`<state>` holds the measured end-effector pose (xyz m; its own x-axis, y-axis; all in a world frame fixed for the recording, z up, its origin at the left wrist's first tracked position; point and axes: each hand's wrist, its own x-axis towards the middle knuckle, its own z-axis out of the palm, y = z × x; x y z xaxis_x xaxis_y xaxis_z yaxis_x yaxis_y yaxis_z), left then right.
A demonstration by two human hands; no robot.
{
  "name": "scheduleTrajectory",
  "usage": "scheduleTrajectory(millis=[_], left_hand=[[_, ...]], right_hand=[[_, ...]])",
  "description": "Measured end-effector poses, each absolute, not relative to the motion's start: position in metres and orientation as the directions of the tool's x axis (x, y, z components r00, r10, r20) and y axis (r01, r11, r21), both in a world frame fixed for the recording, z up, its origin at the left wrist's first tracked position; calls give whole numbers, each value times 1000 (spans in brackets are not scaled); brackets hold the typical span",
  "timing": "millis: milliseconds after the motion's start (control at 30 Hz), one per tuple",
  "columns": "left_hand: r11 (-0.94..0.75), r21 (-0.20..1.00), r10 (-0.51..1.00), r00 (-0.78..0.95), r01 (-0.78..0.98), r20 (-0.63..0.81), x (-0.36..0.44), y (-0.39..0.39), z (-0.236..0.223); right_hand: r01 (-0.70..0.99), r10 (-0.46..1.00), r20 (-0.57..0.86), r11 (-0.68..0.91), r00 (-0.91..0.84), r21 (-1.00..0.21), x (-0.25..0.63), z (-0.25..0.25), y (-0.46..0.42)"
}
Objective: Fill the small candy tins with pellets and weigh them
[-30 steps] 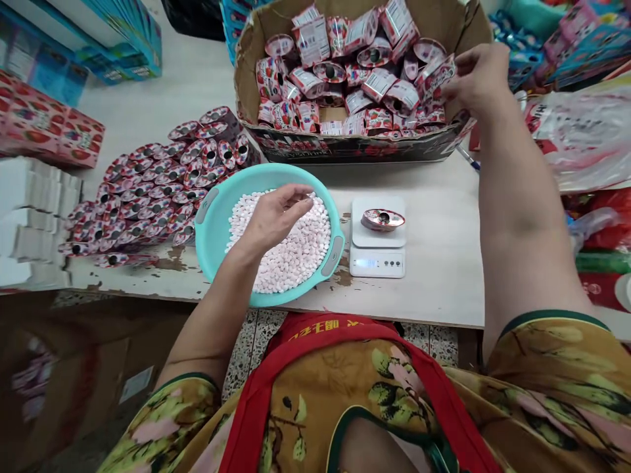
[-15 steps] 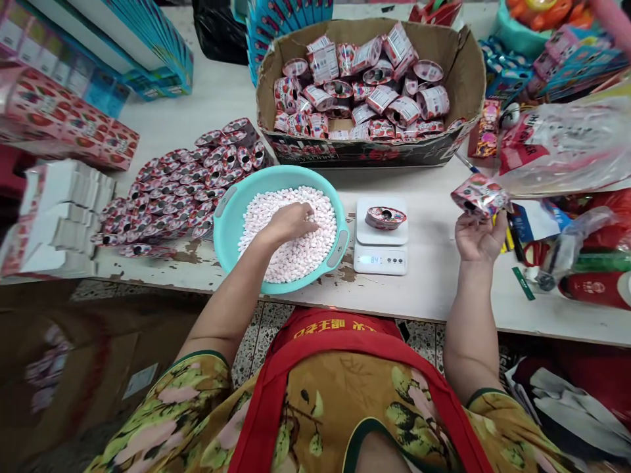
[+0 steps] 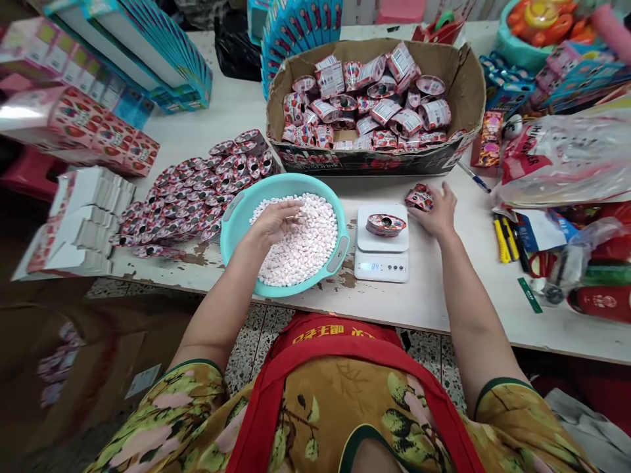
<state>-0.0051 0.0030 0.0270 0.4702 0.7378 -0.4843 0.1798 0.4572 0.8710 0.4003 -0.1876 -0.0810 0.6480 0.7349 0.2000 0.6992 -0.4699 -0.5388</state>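
Observation:
Over the teal basin (image 3: 231,231), my left hand (image 3: 274,222) is half curled above the small white-pink candies (image 3: 300,253), with a few candies apparently at its fingertips. My right hand (image 3: 436,211) has its fingers and thumb around a small oval strawberry-print box (image 3: 419,197), just right of the scale. A similar oval box (image 3: 385,225) with a dark hole in its top stands on the white digital scale (image 3: 382,268), whose display appears to read 84.
A cardboard carton (image 3: 470,85) at the back holds many wrapped boxes. Rows of oval boxes (image 3: 182,197) stand left of the basin, beside stacked flat white cartons (image 3: 81,223). Rightward lie a yellow cutter (image 3: 503,238), a pen (image 3: 474,176) and plastic bags (image 3: 557,151).
My right hand has brought its box left and away from me, down beside the scale. My left hand has lifted slightly from the candies and shifted left. The view has shifted a little.

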Motion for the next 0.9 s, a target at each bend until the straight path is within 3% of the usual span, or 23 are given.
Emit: scheduleTrajectory(millis=[100,167,267,367,467,600,767,900], left_hand=[[415,883,719,516,217,-465,11,-4,35],[242,917,693,605,317,-392,34,-14,46],[-142,904,525,805,403,-276,87,-32,62],[-572,735,352,918,364,-181,144,-48,66],[-832,489,214,965,262,-153,180,-62,59],[-917,368,109,984,154,-142,187,-68,52],[-851,480,216,975,212,-49,176,-58,55],[-796,540,289,956,274,-59,176,-67,42]], right_hand=[[749,833,109,-421,543,-511,415,-80,-179],[705,799,129,-426,587,-567,417,-79,-178],[512,667,168,-362,726,-779,408,-75,-185],[226,547,104,-161,830,-961,391,-66,-209],[41,476,10,-55,879,-998,374,-54,-251],[-77,363,-90,-49,928,-996,362,-40,-316],[-268,252,-242,76,937,-960,359,-36,-381],[-386,346,-298,220,890,-896,345,-33,-397]])
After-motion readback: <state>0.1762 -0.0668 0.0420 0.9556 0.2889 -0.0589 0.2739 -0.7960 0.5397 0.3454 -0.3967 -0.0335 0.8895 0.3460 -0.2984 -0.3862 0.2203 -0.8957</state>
